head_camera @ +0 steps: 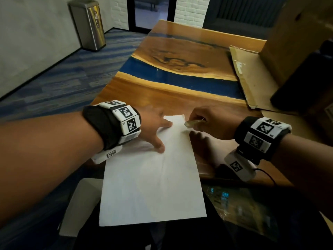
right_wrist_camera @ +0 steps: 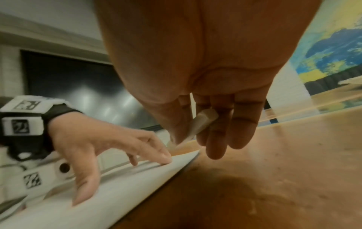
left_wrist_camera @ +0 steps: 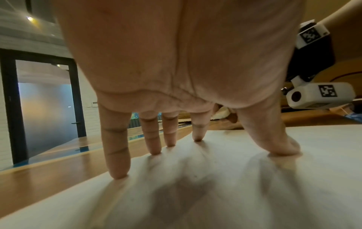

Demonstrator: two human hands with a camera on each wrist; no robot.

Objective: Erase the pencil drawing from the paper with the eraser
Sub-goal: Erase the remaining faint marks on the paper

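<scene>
A white sheet of paper lies on the wooden table, its near end hanging over the table's front edge. My left hand presses straight, spread fingertips on the paper's far left part. My right hand pinches a pale, flat eraser between thumb and fingers, just above the paper's far right corner. In the right wrist view the eraser points down toward the paper's edge. No pencil marks show clearly.
A flattened cardboard sheet and a large cardboard box sit at the table's right. A dark object lies near them. A steel bin stands on the carpet at left. A black cable runs by my right wrist.
</scene>
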